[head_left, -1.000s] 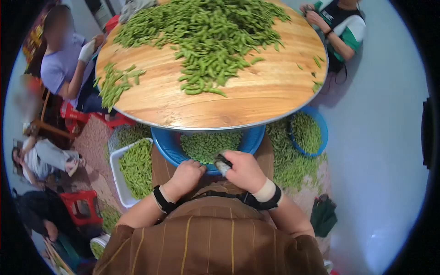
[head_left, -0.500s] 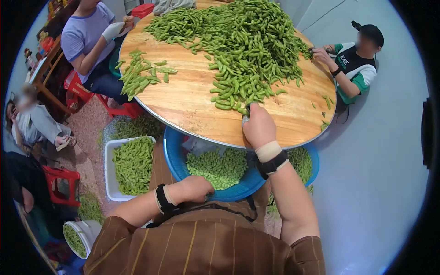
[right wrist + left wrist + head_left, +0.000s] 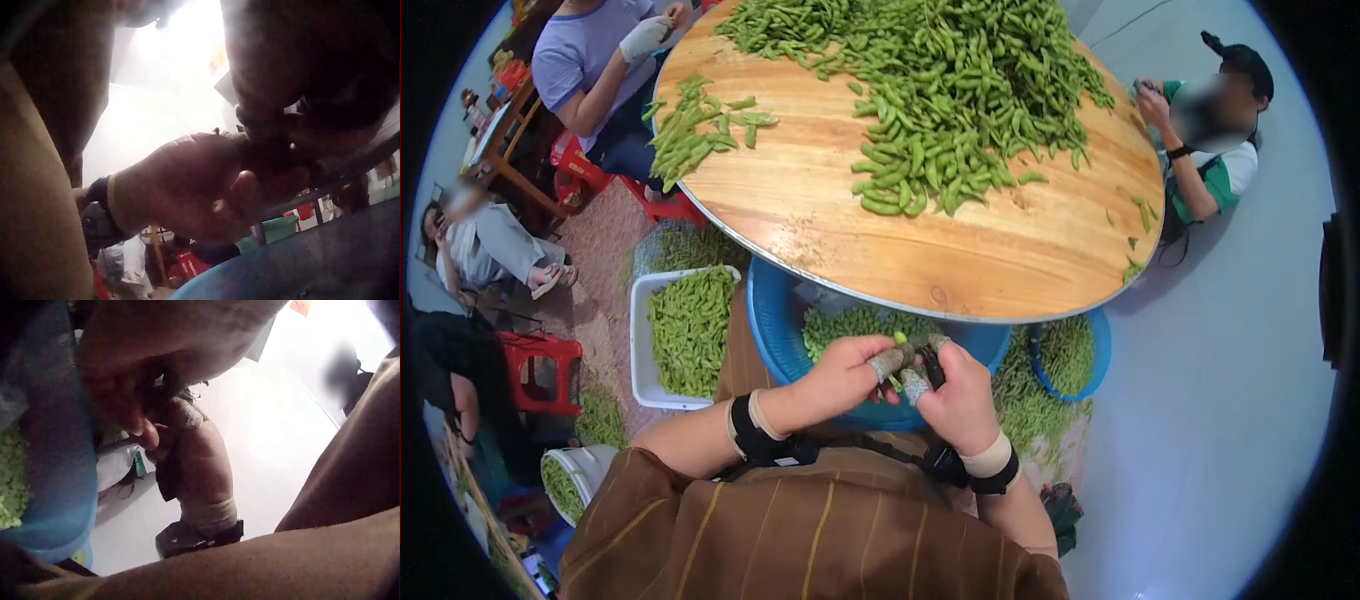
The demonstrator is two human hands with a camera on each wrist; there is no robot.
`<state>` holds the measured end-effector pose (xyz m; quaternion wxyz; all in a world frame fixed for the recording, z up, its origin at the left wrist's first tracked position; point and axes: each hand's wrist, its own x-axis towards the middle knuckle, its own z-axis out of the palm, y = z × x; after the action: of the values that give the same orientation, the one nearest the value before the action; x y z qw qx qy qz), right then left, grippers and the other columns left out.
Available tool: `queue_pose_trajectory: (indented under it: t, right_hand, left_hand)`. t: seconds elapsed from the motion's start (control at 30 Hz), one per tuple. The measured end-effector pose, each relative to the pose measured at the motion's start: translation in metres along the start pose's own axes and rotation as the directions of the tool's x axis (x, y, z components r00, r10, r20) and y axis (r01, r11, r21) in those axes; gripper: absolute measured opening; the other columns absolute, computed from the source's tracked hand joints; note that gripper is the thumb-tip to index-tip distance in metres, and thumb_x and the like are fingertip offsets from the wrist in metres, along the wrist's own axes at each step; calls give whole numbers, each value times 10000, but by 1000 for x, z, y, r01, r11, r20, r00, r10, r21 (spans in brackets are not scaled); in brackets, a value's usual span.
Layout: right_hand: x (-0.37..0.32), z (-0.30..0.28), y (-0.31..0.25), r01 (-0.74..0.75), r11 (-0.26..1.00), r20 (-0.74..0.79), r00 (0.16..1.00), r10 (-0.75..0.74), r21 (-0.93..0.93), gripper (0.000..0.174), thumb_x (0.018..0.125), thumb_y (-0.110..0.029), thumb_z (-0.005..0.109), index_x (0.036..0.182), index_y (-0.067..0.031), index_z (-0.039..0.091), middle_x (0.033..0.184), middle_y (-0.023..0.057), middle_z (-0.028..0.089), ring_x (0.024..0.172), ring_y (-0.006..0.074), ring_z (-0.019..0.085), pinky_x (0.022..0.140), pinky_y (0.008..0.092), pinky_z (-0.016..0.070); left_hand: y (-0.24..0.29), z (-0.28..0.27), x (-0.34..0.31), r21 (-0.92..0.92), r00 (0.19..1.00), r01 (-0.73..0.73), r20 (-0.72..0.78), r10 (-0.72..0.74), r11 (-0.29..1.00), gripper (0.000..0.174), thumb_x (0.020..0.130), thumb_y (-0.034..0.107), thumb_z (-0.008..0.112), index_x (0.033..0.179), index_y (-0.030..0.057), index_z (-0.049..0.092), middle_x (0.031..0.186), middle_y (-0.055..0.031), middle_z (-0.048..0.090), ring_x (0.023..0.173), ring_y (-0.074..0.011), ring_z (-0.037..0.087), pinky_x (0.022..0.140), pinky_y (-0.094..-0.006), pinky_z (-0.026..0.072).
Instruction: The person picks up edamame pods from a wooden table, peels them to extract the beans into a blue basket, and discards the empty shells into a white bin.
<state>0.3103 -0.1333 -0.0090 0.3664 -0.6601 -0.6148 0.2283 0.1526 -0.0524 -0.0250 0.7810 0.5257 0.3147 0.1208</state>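
Head view | left hand [image 3: 838,378], right hand [image 3: 962,398] pinch slim green pod [image 3: 900,339] | long axis, visible tip toward round wooden table [image 3: 830,210]

Brown yellow-striped top, black-and-beige wrist straps, fingers wrapped in seemingly greyish tape

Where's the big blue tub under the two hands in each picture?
Head: in the middle, partly under the edge of the wooden table; the blue tub.
Left wrist: along the left side; the blue tub.
Right wrist: at the bottom right; the blue tub.
Shared landmark: the left hand and right hand, close together.
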Motion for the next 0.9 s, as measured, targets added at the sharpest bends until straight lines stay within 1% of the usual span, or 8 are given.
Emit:
queue_pose_trajectory:
  t: [0.1,0.37,0.47,0.63,0.73,0.8,0.83,0.9]
  right_hand:
    - [-10,-5,-2,-274,907,124,961,247,319,246,745,-72,667,942,9,544,870,164,630,819,261,637,720,335,489]
    - [-37,5,13,-293,867,283,941,187,403,205,832,-4,476,1027,19,533,856,125,657,836,214,645,759,323,492]
    - [-41,8,6,-192,834,208,973,96,517,283,832,-1,469,1110,8,518,837,87,654,719,164,628,651,290,494]
    - [-47,11,-3,-339,614,328,935,136,713,377,857,-4,440,1233,-25,459,818,23,618,500,46,474,428,197,387]
    - [-46,10,-8,-389,600,390,911,137,699,361,877,-19,430,1236,-36,458,813,24,598,507,54,465,441,193,400]
    - [-44,11,-11,-413,555,420,899,123,722,358,885,-17,430,1240,-49,461,811,22,586,513,50,454,435,188,382]
    - [-42,11,-12,-441,505,449,886,115,742,356,893,-15,430,1244,-62,464,810,19,574,519,46,443,429,182,365]
    - [-38,4,-17,-530,393,528,840,123,752,346,903,-23,439,1244,-76,467,809,18,563,524,42,426,429,176,350]
  left_hand:
    - [-12,-1,5,-20,997,-10,-71,8,1000,197,952,125,463,1053,23,597,853,-15,628,682,-77,574,602,-218,454]
    - [-18,7,-13,315,975,-198,-36,220,928,140,931,88,490,1001,26,594,789,31,554,681,-51,469,610,-222,412]
    - [-13,8,-26,390,977,-178,-39,210,904,128,929,90,494,975,35,600,767,20,551,682,-56,473,599,-226,408]
    - [-7,12,-43,377,988,-89,-81,128,922,122,922,91,499,952,28,600,745,3,556,685,-78,498,600,-247,423]
    - [-17,5,-48,502,964,-211,-35,264,839,119,920,106,515,936,14,589,742,3,563,683,-92,519,602,-269,438]
    - [-17,2,-53,789,883,-337,75,464,514,117,918,115,525,921,12,582,731,3,569,683,-103,542,600,-288,449]
    - [-17,0,-54,791,880,-337,71,470,511,117,918,115,525,921,12,582,731,3,569,683,-103,542,600,-288,449]
    - [-17,-4,-57,887,804,-387,191,563,252,126,930,138,529,909,23,576,726,-2,582,669,-101,559,582,-265,444]
